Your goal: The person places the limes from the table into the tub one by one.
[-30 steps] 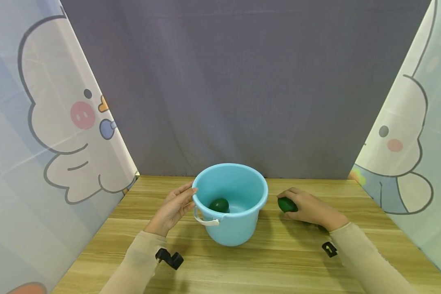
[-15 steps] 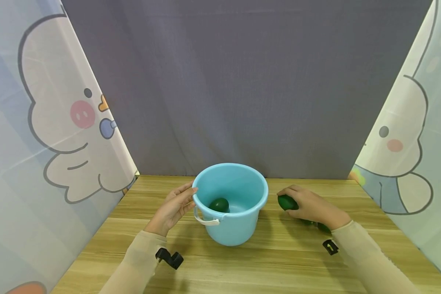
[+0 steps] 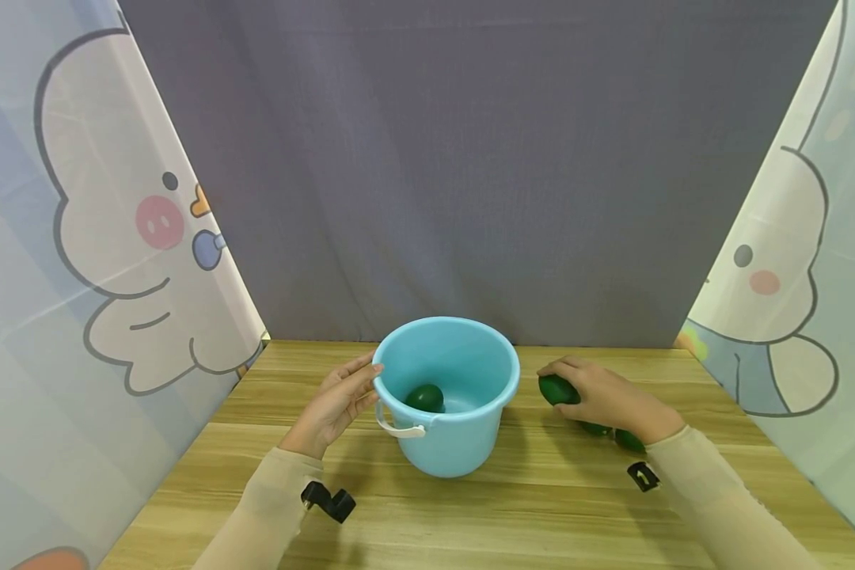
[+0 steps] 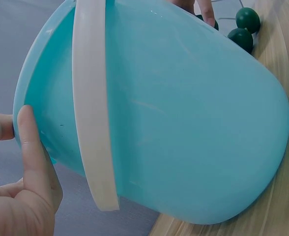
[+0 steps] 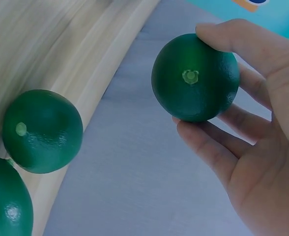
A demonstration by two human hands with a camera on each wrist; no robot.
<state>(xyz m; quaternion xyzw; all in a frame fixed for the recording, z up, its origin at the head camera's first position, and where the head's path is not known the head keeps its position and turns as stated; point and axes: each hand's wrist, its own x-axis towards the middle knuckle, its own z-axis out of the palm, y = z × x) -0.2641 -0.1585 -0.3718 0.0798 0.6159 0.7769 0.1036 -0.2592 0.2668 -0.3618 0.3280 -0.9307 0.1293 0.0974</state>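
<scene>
A light blue bucket [image 3: 450,443] stands on the wooden table with a white handle [image 3: 401,431] hanging on its near left side. My left hand [image 3: 338,404] holds the bucket's left rim, fingertips at its edge, as the left wrist view also shows. Inside lies one green lime [image 3: 425,397]. To the right of the bucket, my right hand [image 3: 602,400] grips another lime [image 5: 193,78] between thumb and fingers, its stem end facing the right wrist camera. Two more limes, one [image 5: 42,131] beside the other [image 5: 7,199], lie on the table below that hand, partly covered by it in the head view.
The wooden table [image 3: 427,522] reaches back to a grey curtain [image 3: 470,174]. Cartoon-printed curtains hang at the left [image 3: 36,317] and right [image 3: 841,317] sides. A black wrist mount [image 3: 328,502] sits on the left sleeve.
My right hand has risen slightly with the lime in its fingers, and more of the two limes below it shows. The left hand and the bucket have stayed put.
</scene>
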